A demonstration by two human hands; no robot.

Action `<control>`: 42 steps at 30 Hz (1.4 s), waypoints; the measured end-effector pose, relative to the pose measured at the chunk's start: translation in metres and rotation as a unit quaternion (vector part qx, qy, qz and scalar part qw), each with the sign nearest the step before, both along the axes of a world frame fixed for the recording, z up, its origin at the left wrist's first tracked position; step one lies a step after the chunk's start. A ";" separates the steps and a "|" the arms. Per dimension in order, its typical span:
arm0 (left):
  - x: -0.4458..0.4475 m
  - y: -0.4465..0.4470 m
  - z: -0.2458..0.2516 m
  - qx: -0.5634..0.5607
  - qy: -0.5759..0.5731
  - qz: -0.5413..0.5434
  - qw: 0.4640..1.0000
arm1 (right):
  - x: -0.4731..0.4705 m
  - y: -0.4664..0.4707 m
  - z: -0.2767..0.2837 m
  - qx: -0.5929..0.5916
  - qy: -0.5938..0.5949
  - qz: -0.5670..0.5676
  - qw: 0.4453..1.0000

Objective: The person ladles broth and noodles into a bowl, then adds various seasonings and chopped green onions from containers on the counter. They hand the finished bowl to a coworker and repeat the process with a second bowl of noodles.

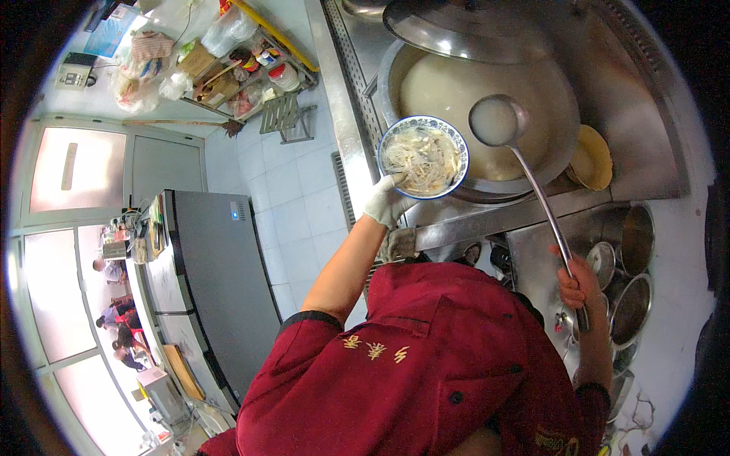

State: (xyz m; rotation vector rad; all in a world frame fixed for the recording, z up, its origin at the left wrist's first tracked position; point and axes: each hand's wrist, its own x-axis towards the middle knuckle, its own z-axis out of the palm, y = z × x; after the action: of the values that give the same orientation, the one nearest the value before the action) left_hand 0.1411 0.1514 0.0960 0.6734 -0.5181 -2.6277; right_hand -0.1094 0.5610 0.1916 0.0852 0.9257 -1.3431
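My left hand [388, 199], in a whitish glove, grips the near rim of a blue-and-white patterned bowl [425, 158]. Thin translucent noodles [419, 154] with pale shreds lie in it. The bowl is over the left edge of a large metal pot [393, 74] of cloudy, whitish broth [445, 85]. My bare right hand [579, 285] is closed around the long handle of a metal ladle [542, 199]. Its round cup holds whitish liquid and is over the pot, to the right of the bowl. A metal lid [467, 34] covers the pot's far part.
A yellowish bowl [592, 159] stands right of the pot. Several metal containers [630, 310] are at my right. On the left are a grey cabinet [222, 273], a folding stool [280, 114] and a loaded shelf [251, 68]. People [122, 330] sit beyond the counter.
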 end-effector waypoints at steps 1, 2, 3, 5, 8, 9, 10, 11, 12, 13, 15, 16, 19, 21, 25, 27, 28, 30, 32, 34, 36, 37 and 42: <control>0.000 0.001 -0.001 0.000 -0.026 0.009 1.000 | 0.005 0.001 0.005 -0.024 -0.011 0.008 1.000; 0.000 0.001 -0.003 0.001 -0.041 0.009 0.999 | 0.010 0.001 0.010 -0.021 0.000 0.016 1.000; 0.000 0.001 -0.004 0.004 -0.042 0.008 0.999 | 0.016 0.001 0.016 -0.036 0.006 0.030 0.999; 0.001 0.000 -0.008 -0.007 -0.057 0.006 0.998 | 0.028 -0.004 0.026 -0.045 0.008 0.049 0.998; 0.001 0.000 -0.011 0.002 -0.044 0.004 0.999 | 0.046 -0.014 0.037 -0.025 0.029 0.069 0.997; 0.001 0.000 -0.012 0.000 -0.054 0.006 0.999 | 0.053 -0.018 0.039 -0.017 0.060 0.080 0.995; 0.001 -0.001 -0.012 -0.002 -0.063 0.007 0.998 | 0.058 -0.020 0.041 -0.002 0.093 0.094 0.991; 0.001 -0.001 -0.012 -0.003 -0.063 0.004 0.998 | 0.062 -0.022 0.042 0.026 0.134 0.111 0.984; 0.001 -0.001 -0.013 -0.004 -0.062 0.001 0.998 | 0.065 -0.024 0.043 0.063 0.176 0.132 0.973; 0.001 -0.001 -0.013 -0.006 -0.055 -0.003 0.998 | 0.068 -0.025 0.043 0.070 0.202 0.143 0.966; 0.002 0.000 -0.014 -0.006 -0.067 0.000 0.998 | 0.073 -0.027 0.040 0.088 0.441 0.213 0.867; 0.002 0.000 -0.015 -0.006 -0.057 0.000 0.998 | 0.075 -0.028 0.039 0.078 0.529 0.235 0.812; 0.001 0.000 -0.017 -0.010 -0.040 -0.007 0.999 | 0.075 -0.033 0.031 0.116 0.653 0.218 0.716; 0.000 0.000 -0.018 -0.014 -0.024 -0.007 1.000 | 0.072 -0.038 0.026 0.101 0.689 0.221 0.683; 0.001 0.000 -0.016 -0.018 -0.079 -0.009 0.997 | 0.066 -0.046 0.020 0.093 0.621 0.216 0.747; 0.001 0.001 -0.014 -0.020 -0.080 -0.001 0.997 | 0.065 -0.048 0.017 0.079 0.646 0.212 0.729; 0.001 0.001 -0.013 -0.020 -0.072 0.000 0.997 | 0.066 -0.048 0.016 0.068 0.656 0.204 0.724; 0.000 0.002 -0.012 -0.021 -0.075 0.004 0.997 | 0.067 -0.048 0.014 0.082 0.639 0.213 0.735; -0.001 0.003 -0.012 -0.021 -0.065 0.005 0.998 | 0.067 -0.047 0.012 0.086 0.633 0.216 0.739; -0.002 0.003 -0.013 -0.018 -0.047 0.005 0.999 | 0.067 -0.047 0.011 0.079 0.637 0.215 0.736; -0.003 0.002 -0.015 -0.016 -0.049 0.003 0.999 | 0.067 -0.047 0.011 0.079 0.634 0.212 0.740; -0.003 0.001 -0.016 -0.014 -0.047 0.001 0.999 | 0.067 -0.047 0.011 0.079 0.632 0.211 0.741; -0.002 0.000 -0.023 -0.019 -0.070 -0.001 0.997 | 0.068 -0.048 0.011 0.079 0.617 0.211 0.754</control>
State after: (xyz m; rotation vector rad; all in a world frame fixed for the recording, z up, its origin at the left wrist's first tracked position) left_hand 0.1391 0.1511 0.0733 0.8483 -0.6081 -2.5786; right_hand -0.0415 0.5126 0.2023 -0.9540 2.0112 -0.7592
